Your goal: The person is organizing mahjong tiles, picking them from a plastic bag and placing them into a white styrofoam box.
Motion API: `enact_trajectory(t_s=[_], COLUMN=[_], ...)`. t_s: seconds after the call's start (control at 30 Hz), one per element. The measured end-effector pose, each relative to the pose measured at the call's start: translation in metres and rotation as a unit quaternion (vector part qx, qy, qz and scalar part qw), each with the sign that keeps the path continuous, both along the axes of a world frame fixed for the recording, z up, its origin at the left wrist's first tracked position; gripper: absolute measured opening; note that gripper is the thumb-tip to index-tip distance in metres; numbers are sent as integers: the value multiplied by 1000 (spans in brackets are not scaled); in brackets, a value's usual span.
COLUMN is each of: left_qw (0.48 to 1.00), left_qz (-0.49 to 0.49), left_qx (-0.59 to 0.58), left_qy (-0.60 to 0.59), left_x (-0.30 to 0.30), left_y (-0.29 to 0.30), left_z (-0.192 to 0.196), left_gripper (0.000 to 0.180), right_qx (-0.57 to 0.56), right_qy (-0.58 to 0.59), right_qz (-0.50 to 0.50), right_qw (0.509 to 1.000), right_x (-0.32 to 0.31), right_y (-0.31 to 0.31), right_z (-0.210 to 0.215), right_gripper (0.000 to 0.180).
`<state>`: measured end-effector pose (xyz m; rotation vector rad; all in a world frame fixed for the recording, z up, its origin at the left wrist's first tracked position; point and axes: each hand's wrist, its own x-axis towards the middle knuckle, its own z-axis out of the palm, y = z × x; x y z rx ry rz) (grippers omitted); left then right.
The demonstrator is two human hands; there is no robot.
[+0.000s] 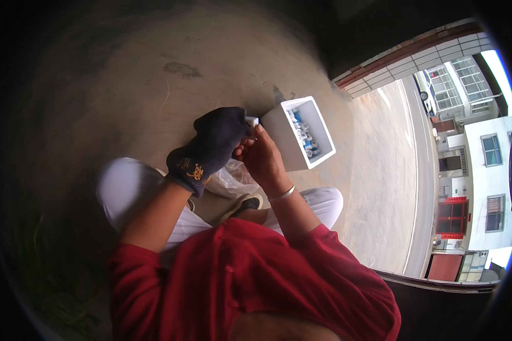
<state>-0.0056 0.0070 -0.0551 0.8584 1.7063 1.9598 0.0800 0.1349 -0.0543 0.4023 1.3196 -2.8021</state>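
My left hand, in a dark knitted glove with a yellow-orange print at the cuff, is closed round a small white object. Only one end of it shows past the glove, so its kind is unclear. Bare, with a bangle on the wrist, my right hand meets the glove; its thumb presses by the white end and its other fingers curl in below. Just right of both hands stands a white foam box, its open side showing several small white and blue pieces.
Below my hands, a clear plastic bag lies between my knees, near my shoe. Concrete floor spreads around me. On the right, a doorway edge opens toward a road with a parked car and buildings. Green plants are at lower left.
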Motion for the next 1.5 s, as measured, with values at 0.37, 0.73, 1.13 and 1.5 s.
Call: enact_trajectory(t_s=[0.37, 0.73, 1.13, 1.5], left_qw=[902, 985, 992, 925], left_qz=[-6, -13, 105, 194], left_qx=[-223, -80, -61, -229], left_qy=[370, -151, -21, 232], left_x=[-4, -9, -47, -69], left_y=[-8, 2, 5, -8], left_z=[-21, -2, 25, 7], left_gripper=[28, 12, 12, 13], right_qx=[-48, 1, 300, 712], right_qy=[-116, -215, -316, -171], right_qz=[-138, -375, 53, 337], right_qw=[982, 902, 898, 591], right_x=[8, 34, -17, -76], right_y=[81, 240, 104, 34], right_z=[-94, -136, -225, -274], right_gripper=[28, 75, 34, 41])
